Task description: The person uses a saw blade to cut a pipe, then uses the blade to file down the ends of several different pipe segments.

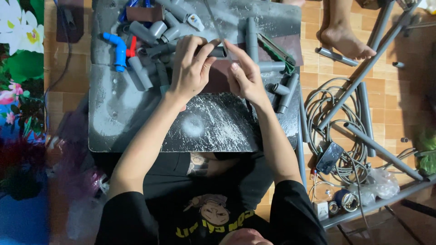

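Hands on board point(136, 122), left hand point(190, 68) gripping grey pipe point(217, 51), right hand point(245, 75) pinching its end, fittings point(150, 31) beyond left knuckles.

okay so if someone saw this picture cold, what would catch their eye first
Probably the two hands meeting mid-board: the left hand and right hand pinch a short dark pipe piece. Next, the bright blue pipe elbow among grey fittings at upper left, then the coiled grey cable on the tiled floor, right.
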